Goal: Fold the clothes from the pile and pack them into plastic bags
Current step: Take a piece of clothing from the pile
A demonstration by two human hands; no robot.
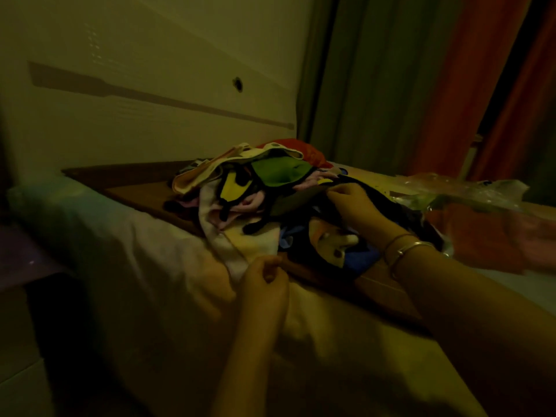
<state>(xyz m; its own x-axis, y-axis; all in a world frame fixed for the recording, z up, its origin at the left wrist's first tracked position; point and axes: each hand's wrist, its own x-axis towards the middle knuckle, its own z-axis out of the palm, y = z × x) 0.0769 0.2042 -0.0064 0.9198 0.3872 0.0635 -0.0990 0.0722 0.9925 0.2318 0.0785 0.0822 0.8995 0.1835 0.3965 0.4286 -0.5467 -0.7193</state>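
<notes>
Nearest the camera, the left hand (264, 276) pinches the near edge of a pale cream garment (240, 245) between curled fingers and thumb, at the front of the bed (126, 266). This garment trails back and up into the pile of clothes (255, 182), so it is only partly free.

At centre, the pile sits on a brown surface on the bed and against the pale panel behind it. Visible layers include a green piece (279, 173), a yellow piece with black trim (234, 188), and pink and red pieces further back.

Right of centre, the right hand (350, 200), bangles on its wrist, reaches over dark clothing (337, 254) and pinches a dark edge near the top of the pile. The light is too dim to tell which item that edge belongs to.

At far right, crumpled clear plastic bags (469, 188) lie on the bed just beside the pile, not yet filled as far as can be seen.

Procedure for the step in hand, judged as separating one garment:
- Hold down the pile with the right hand.
- Draw the cream garment toward the body slowly, low to the bed.
- Stop if the black straps snag; free them first.
- Lay it flat on the bare bed in front before folding.
</notes>
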